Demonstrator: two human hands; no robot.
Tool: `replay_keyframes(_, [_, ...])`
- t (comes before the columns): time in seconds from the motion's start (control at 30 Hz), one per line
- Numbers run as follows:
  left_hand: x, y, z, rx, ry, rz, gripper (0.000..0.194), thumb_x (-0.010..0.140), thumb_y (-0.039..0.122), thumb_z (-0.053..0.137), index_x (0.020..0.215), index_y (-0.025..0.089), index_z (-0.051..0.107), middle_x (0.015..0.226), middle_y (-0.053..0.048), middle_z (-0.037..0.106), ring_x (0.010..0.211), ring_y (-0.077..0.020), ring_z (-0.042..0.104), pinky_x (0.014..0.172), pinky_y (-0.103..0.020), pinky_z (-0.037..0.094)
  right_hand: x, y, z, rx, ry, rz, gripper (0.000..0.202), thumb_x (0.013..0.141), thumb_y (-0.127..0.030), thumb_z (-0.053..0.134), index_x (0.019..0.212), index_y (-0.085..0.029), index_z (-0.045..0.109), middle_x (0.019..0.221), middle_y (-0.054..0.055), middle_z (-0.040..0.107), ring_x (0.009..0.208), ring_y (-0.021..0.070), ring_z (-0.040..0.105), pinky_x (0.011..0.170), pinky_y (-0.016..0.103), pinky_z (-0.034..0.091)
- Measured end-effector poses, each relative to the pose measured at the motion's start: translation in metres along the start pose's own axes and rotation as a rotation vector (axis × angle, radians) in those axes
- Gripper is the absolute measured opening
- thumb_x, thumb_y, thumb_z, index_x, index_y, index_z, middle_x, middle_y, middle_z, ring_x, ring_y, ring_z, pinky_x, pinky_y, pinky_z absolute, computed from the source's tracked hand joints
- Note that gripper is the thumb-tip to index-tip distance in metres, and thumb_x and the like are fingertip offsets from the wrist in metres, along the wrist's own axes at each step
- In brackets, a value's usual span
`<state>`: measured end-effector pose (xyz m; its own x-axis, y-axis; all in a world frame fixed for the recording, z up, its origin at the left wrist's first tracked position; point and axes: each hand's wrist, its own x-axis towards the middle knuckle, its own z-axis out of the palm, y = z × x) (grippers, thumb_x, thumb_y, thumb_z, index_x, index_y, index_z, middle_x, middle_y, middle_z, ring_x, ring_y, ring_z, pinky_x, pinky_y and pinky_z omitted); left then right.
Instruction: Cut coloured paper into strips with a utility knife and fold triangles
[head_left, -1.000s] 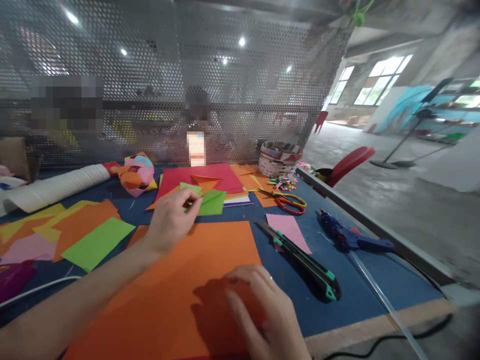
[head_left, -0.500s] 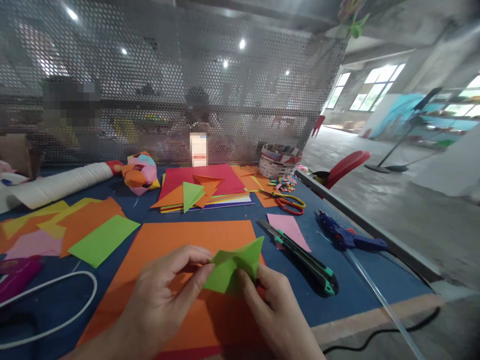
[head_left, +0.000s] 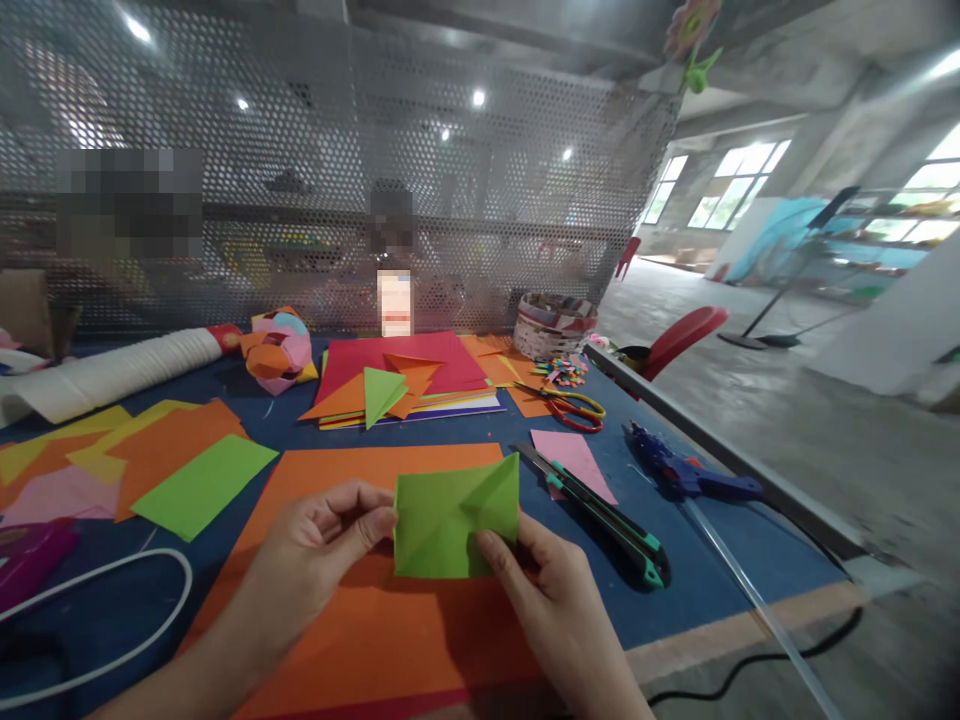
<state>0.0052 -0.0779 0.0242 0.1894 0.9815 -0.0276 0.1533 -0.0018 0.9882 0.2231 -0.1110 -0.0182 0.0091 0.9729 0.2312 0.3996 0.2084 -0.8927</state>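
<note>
A creased piece of green paper [head_left: 448, 528] is held up over a large orange sheet [head_left: 352, 640]. My right hand [head_left: 551, 575] pinches its lower right part, thumb in front and fingers behind. At the left edge of the paper, my left hand [head_left: 322, 535] has thumb and forefinger pressed together on it. The paper's upper right corner sticks up in a point, and faint fold lines cross its face. Right of the orange sheet lies a green and black utility knife [head_left: 600, 515] with its blade out, by a piece of pink paper [head_left: 574, 462].
Behind is a stack of coloured paper [head_left: 420, 360] with folded pieces on top. Scissors [head_left: 566, 405], a woven basket [head_left: 555, 325] and a blue glue gun [head_left: 690, 475] lie to the right. Loose paper pieces [head_left: 176, 450] and a white cable [head_left: 187, 590] are at left.
The green paper has opened out from a bent, tilted shape to a flatter rectangle facing me. My left hand has moved left to its edge; my right hand still pinches it.
</note>
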Motion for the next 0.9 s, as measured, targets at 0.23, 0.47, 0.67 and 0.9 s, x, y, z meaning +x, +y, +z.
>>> replay_keyframes(0.23, [0.000,-0.002,-0.002,0.030,0.039,-0.059,0.044,0.080,0.067,0.071,0.080,0.023,0.073,0.091,-0.004,0.077,0.077,-0.0166,0.072,0.069,-0.024,0.056,0.001,0.003,-0.001,0.006,0.021,0.029,0.036,0.097,-0.047,0.052,0.071,-0.022,0.053,0.064,0.000,0.056,0.059,0.0149,0.051,0.054,0.024,0.040])
replay_keyframes(0.47, [0.000,-0.008,0.003,0.171,-0.017,0.013,0.041,0.076,0.061,0.075,0.094,0.025,0.071,0.099,-0.005,0.075,0.086,-0.0205,0.072,0.078,-0.031,0.059,0.000,0.002,-0.001,0.019,0.021,0.055,0.038,0.096,-0.049,0.052,0.069,-0.023,0.049,0.067,0.000,0.057,0.060,0.0138,0.050,0.054,0.023,0.041])
replay_keyframes(0.67, [-0.007,-0.015,0.006,0.281,-0.101,0.071,0.045,0.074,0.053,0.080,0.111,0.030,0.070,0.125,-0.002,0.072,0.106,-0.0227,0.071,0.094,-0.035,0.057,0.001,-0.002,-0.001,0.013,0.017,0.052,0.033,0.095,-0.047,0.052,0.073,-0.022,0.053,0.061,-0.004,0.050,0.056,0.0122,0.043,0.050,0.022,0.034])
replay_keyframes(0.9, [-0.004,-0.016,0.006,0.237,-0.199,0.092,0.035,0.086,0.051,0.070,0.111,0.027,0.069,0.112,-0.003,0.075,0.100,-0.0196,0.073,0.089,-0.030,0.060,-0.001,-0.005,0.003,0.051,-0.038,0.029,0.031,0.095,-0.044,0.052,0.071,-0.023,0.050,0.060,-0.005,0.050,0.054,0.0113,0.044,0.049,0.022,0.032])
